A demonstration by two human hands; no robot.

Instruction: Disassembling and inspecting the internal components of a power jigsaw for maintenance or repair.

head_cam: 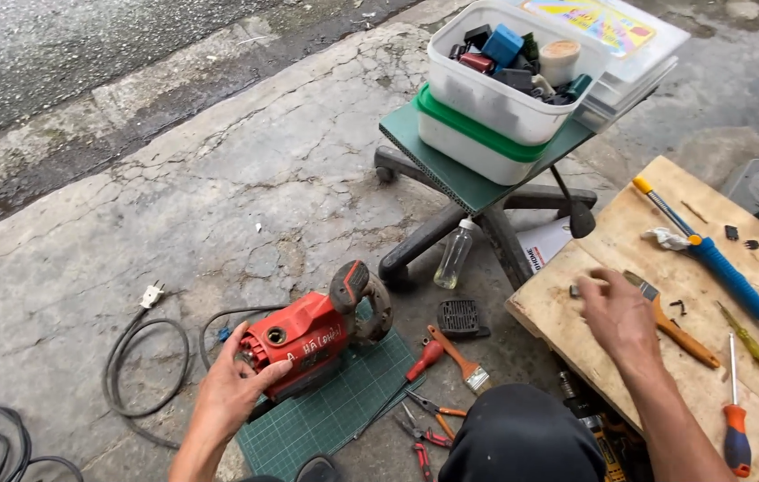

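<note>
- The left hand (235,386) lies at about seven o'clock in the view, fingers loosely spread, palm against the near end of the red power tool (308,344); it cups the casing rather than closing around it.
- That tool lies on its side on a green cutting mat (335,415) on the concrete floor, its black cord (143,370) looping off toward nine o'clock.
- The right hand (618,317) is at about four o'clock, hovering over the wooden tabletop (558,308), fingers curled partway; whether the fingertips pinch something small cannot be told.
- A wood-handled brush (678,332) lies just beside the right hand, toward three o'clock.
- Another brush (460,359) and red-handled pliers (424,430) lie on the floor between the two hands.
</note>
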